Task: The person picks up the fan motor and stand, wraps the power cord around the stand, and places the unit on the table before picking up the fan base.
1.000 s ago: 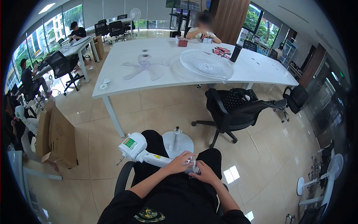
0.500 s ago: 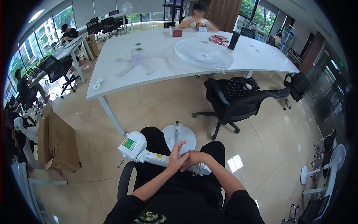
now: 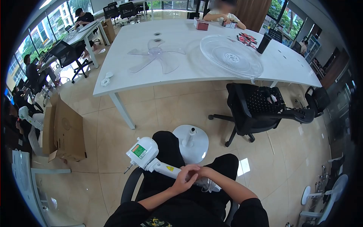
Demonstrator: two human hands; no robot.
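A white fan body with a motor housing [image 3: 143, 151] and a neck [image 3: 166, 169] lies across my lap, its metal shaft pointing lower left. Above the neck's lower end, my left hand [image 3: 184, 179] is curled, fingers closed against my right hand. My right hand [image 3: 203, 172] bends in to meet it, its fingers partly hidden behind the left ones. Whatever is between the hands cannot be made out. Below them, a bundled cord [image 3: 208, 185] rests by the body's end. On the floor ahead stands a white round base [image 3: 196, 145] with a short post.
A white table [image 3: 151, 77] holds a clear fan blade [image 3: 155, 54], a fan grille [image 3: 230, 56], small white parts [image 3: 106, 78] and a black cylinder [image 3: 264, 43]. A person sits across it. Nearby are an office chair [image 3: 257, 109] and an open cardboard box [image 3: 68, 128].
The view has shifted, so the table and base appear farther right. My left hand's raised fingers have curled down over my right hand. The fan body stays on my lap.
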